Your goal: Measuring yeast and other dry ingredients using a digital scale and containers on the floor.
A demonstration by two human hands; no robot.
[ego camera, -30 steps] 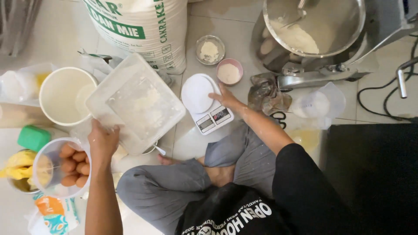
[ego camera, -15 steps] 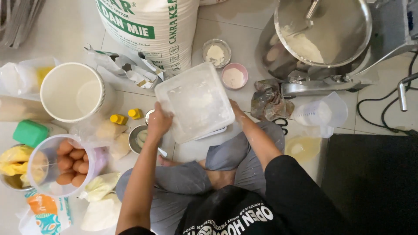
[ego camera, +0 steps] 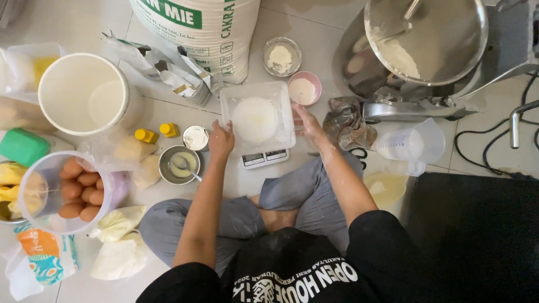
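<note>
Clear plastic container sits square on the small white kitchen scale, on the tiled floor just in front of your crossed legs. You have it between both hands. Your left hand is pressed against its near left corner, fingers curled round the edge; your right hand lies flat along its right wall, fingers loosely spread, more steadying than clamping. Neither hand is closed hard, yet both touch the container.

Just beyond your right hand stands a small pink bowl of pale powder, and beside that, farther off, a clear glass bowl with more powder. To the right of that hand lie a crumpled cloth and a clear measuring jug.

Past the container rises a big white sack with a green label band and dark print. Leaning at its foot, up and left of your left hand, are torn white paper packets. Close to the left of that hand sit two small yellow-capped bottles and a metal bowl with a spoon. Well to the left, a clear tub of brown eggs, and below it a white pouch printed in orange and teal.
</note>
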